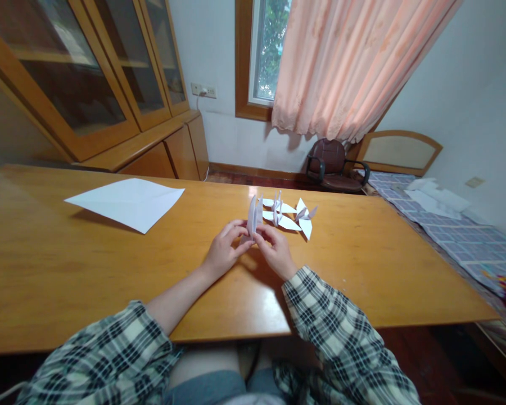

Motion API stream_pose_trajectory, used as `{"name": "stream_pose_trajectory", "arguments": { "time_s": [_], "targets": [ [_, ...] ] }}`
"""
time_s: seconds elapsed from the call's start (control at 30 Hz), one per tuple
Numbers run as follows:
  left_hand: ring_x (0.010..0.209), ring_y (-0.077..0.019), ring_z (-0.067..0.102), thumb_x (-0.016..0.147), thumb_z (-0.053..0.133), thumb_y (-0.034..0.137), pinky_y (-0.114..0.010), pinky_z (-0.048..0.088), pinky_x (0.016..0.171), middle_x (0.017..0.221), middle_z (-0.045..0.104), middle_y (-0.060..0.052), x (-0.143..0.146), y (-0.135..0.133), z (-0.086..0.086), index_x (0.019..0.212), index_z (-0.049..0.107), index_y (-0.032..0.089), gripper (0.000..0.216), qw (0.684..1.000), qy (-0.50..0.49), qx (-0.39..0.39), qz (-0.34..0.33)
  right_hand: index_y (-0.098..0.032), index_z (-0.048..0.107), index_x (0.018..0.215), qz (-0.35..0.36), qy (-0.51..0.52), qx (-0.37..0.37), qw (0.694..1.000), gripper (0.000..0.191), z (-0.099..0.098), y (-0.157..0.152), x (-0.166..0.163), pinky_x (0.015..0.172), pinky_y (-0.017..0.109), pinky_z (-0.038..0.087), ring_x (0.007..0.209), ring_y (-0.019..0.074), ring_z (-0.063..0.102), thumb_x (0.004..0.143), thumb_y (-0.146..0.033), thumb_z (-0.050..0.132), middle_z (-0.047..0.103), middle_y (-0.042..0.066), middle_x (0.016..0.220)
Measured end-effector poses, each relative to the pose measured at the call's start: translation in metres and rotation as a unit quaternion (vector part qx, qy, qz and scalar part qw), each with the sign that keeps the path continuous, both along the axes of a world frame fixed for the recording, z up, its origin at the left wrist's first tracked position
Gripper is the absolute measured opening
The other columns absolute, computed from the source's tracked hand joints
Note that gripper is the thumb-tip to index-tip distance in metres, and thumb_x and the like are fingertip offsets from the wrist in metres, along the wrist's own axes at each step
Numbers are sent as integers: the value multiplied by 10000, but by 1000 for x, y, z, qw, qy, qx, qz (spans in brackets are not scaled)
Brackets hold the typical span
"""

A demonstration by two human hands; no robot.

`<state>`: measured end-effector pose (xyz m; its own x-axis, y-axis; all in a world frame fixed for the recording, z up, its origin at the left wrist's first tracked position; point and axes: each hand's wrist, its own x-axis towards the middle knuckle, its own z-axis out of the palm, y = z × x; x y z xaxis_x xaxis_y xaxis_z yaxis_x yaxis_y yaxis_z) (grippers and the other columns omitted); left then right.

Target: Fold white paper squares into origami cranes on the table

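Observation:
My left hand (224, 251) and my right hand (277, 251) meet over the middle of the wooden table (67, 270). Both pinch a small folded white paper piece (253, 216) that stands upright between the fingertips. Just beyond it, two finished white paper cranes (279, 215) (306, 216) rest on the tabletop, side by side. A large creased white sheet of paper (129, 202) lies flat to the far left of my hands.
A wooden cabinet with glass doors (88, 84) lines the left wall. A dark chair (335, 166) stands under the window with its pink curtain (341, 67). A bed with a patterned cover (455, 230) runs along the table's right side.

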<state>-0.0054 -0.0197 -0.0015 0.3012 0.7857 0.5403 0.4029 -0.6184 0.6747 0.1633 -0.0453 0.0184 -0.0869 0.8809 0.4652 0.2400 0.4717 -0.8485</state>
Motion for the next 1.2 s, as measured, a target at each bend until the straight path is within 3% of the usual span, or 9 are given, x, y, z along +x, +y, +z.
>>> {"name": "stream_pose_trajectory", "arguments": {
  "time_s": [0.3, 0.53, 0.77, 0.9, 1.07, 1.2],
  "targets": [
    [1091, -239, 561, 809, 629, 479, -361, 440, 976, 1154, 595, -80, -1, -3, 7, 914, 630, 212, 286, 1000, 10, 19, 11, -231, 700, 1031, -24, -34, 48, 998, 237, -4, -2, -1, 813, 356, 519, 921, 209, 652, 910, -352, 536, 713, 73, 1018],
    [1049, -231, 565, 811, 617, 498, -338, 454, 929, 1090, 596, -77, 1, -5, 9, 839, 581, 207, 294, 998, 29, 31, 46, -246, 733, 921, -30, -37, 67, 997, 234, -6, 0, 0, 898, 398, 499, 953, 221, 660, 917, -364, 531, 733, 61, 972],
    [1081, -224, 578, 864, 559, 410, -333, 430, 958, 1143, 629, -79, 2, -7, 10, 853, 577, 216, 195, 998, 28, 34, 40, -220, 712, 972, -51, -33, 54, 997, 219, -5, -1, -3, 784, 358, 533, 867, 208, 662, 899, -312, 527, 725, 78, 964],
    [1017, -218, 613, 877, 510, 397, -317, 447, 917, 1073, 676, -57, 0, -7, 10, 881, 591, 224, 191, 999, -2, -9, 38, -201, 698, 938, -64, -1, 15, 998, 204, -8, 2, -2, 743, 343, 543, 816, 200, 656, 868, -324, 550, 717, 78, 940],
    [642, -147, 570, 888, 465, 415, -242, 450, 652, 688, 602, 18, -3, 2, 5, 841, 562, 199, 241, 989, -88, -99, 72, -190, 652, 864, -35, 98, -63, 993, 232, -7, 9, 3, 663, 314, 538, 705, 172, 618, 841, -401, 558, 663, 44, 795],
    [641, -141, 557, 823, 539, 479, -234, 446, 626, 694, 583, 16, 0, 8, 4, 810, 548, 183, 297, 958, -209, -196, 23, -196, 597, 781, -21, 158, -109, 981, 217, -5, 13, 5, 600, 265, 503, 615, 132, 538, 798, -412, 575, 573, -6, 685]
  ]
}}
